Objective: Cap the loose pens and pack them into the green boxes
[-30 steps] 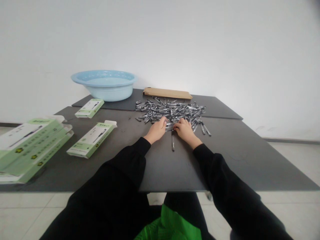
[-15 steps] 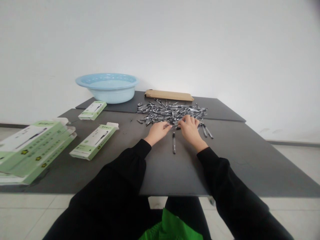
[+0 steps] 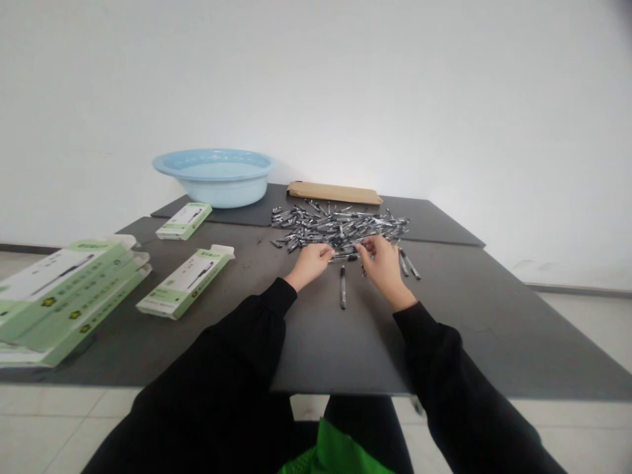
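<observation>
A heap of clear-barrelled pens with black caps (image 3: pixel 340 225) lies in the middle of the dark table. At its near edge, my left hand (image 3: pixel 312 264) pinches one end of a pen (image 3: pixel 345 250) with thumb and fingers. My right hand (image 3: pixel 382 264) is closed at the other end of that pen, which lies roughly crosswise between the hands. Its ends are hidden by my fingers. Just below, a single pen (image 3: pixel 343 288) rests on the table, pointing away from me. A couple of loose pens (image 3: pixel 409 264) lie right of my right hand.
A light blue basin (image 3: pixel 222 191) stands at the back left, beside a flat brown cardboard piece (image 3: pixel 336 193). Two green-and-white pen boxes (image 3: pixel 185 220) (image 3: pixel 186 282) lie on the left. Nearer, several similar boxes are stacked (image 3: pixel 69 296). A white wall (image 3: pixel 316 85) rises behind the table.
My right hand has drawn back slightly from the heap, towards me. A pen now shows more clearly between both hands. The view has tilted up a little.
</observation>
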Demonstrator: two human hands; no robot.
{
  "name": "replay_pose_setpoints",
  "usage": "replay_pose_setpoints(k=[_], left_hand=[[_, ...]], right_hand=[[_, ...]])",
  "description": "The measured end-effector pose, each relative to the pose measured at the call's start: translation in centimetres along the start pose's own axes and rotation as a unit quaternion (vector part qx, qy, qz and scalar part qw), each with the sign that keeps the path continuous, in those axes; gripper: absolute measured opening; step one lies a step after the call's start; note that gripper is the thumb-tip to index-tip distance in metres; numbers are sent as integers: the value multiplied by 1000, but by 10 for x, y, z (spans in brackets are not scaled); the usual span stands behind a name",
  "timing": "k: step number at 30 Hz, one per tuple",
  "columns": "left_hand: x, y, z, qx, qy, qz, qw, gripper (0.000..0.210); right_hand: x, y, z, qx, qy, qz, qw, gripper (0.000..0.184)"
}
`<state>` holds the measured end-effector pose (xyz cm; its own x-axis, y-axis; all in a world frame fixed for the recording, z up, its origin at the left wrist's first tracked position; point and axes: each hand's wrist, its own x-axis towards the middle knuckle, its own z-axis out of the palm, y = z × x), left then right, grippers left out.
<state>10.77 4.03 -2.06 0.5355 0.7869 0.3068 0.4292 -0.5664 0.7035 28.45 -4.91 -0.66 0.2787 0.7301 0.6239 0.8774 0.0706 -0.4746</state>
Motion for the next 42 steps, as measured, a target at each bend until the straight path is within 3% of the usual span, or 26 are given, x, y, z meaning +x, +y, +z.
replay_pose_setpoints(k=[2,5,9,15,18,30,42], left_hand=[[0,1,2,-60,-29,23,997,25],[-2,4,7,-96,-63,45,992,27],[-7,9,10,-129,-100,62,985,31],[-12,12,8,-216,-162,29,962,51],[-11,8,8,-257,-181,22,949,53],[-10,4,9,-307,-210,-12,928,49],[-8,2,7,-346,-228,-67,908,53]], right_hand=[[-1,2,4,129,-47,67,988,34],[-1,1,11,279,-104,138,945,43],[1,-1,11,357,-97,178,912,45],[11,8,-11,395,104,176,896,43],[14,10,-20,412,152,181,880,43],[11,4,-23,446,134,196,863,38],[10,2,-23,435,128,180,873,42]])
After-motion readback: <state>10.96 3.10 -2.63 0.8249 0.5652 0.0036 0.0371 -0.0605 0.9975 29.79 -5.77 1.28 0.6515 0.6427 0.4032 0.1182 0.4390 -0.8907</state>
